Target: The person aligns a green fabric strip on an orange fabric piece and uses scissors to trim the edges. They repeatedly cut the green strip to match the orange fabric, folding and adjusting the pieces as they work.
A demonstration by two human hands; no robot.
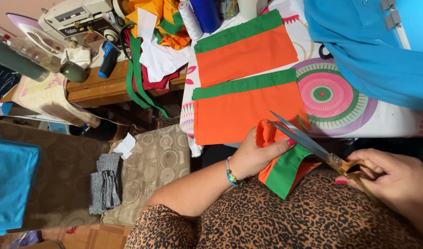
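Orange-and-green fabric piece [278, 159], light and floppy at lower centre of the frame, stays taut only where my left hand [257, 154] pinches its bunched edge, while my right hand [396, 177] fingers curl through the scissors [313, 145].

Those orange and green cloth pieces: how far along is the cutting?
Two orange and green panels already lie flat on the patterned table cover, which looks like finished work. In hand is a third orange and green piece, held by the left hand, while the right hand works the scissors, blades open at its edge. More orange and green fabric sits heaped near the sewing machine, possibly left.
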